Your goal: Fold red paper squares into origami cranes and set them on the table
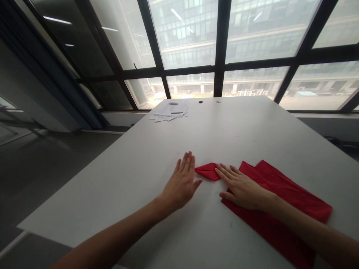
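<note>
A small folded red piece (pixel 208 171), paper or thin cloth, lies on the white table between my hands, its pointed end toward the left. My right hand (pixel 238 185) rests with fingers stretched out, the fingertips over the right end of the folded piece. My left hand (pixel 182 181) is open beside the left tip, thumb spread; whether it touches the tip I cannot tell. Larger red sheets (pixel 286 190) lie overlapping at the right, partly hidden under my right hand and forearm.
The long white table (pixel 134 168) reaches to the windows (pixel 190 33). Several white papers (pixel 169 111) with a dark pen-like item (pixel 177 113) lie at its far left. Two dark round spots (pixel 200 102) show near the far edge. A blue curtain (pixel 64 74) hangs at left.
</note>
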{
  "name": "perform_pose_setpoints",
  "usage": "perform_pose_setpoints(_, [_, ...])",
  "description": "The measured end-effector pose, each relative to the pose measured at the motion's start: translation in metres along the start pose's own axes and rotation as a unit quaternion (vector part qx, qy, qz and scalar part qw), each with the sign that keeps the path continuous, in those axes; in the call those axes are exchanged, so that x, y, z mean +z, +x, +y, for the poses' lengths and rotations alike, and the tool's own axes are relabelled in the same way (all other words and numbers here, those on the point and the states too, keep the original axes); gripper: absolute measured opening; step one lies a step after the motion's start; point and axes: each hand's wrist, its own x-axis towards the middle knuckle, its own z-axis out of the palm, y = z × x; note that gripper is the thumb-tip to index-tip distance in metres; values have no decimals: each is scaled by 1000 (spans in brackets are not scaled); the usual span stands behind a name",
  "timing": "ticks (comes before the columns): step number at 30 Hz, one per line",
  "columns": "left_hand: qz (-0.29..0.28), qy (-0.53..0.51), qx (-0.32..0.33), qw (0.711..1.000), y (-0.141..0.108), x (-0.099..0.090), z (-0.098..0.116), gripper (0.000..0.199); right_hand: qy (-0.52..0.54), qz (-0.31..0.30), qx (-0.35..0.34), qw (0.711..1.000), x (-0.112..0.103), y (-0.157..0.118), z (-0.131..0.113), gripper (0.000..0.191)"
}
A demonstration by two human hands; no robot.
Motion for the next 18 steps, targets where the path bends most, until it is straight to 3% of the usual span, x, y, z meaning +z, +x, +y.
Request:
perform_pose_setpoints(2, [-12,-18,97,995,9,2,15,79,-6,6,-2,1000,0,0,0,80])
perform_pose_setpoints(4, [-45,-39,138,989,14,7,24,84,-9,10,-4,1000,0,0,-1,80])
perform_pose_setpoints(9, [-107,-70,139,982,14,14,15,84,2,-4,-7,1000,-3,1,-1,78])
perform_pose_setpoints(14, [-115,-64,136,982,10,13,9,83,1,-12,18,1000,-7,-5,1,82])
perform_pose_setpoints(18, [-111,-56,138,983,11,15,9,83,-16,-15,78,997,-10,-11,-1,86])
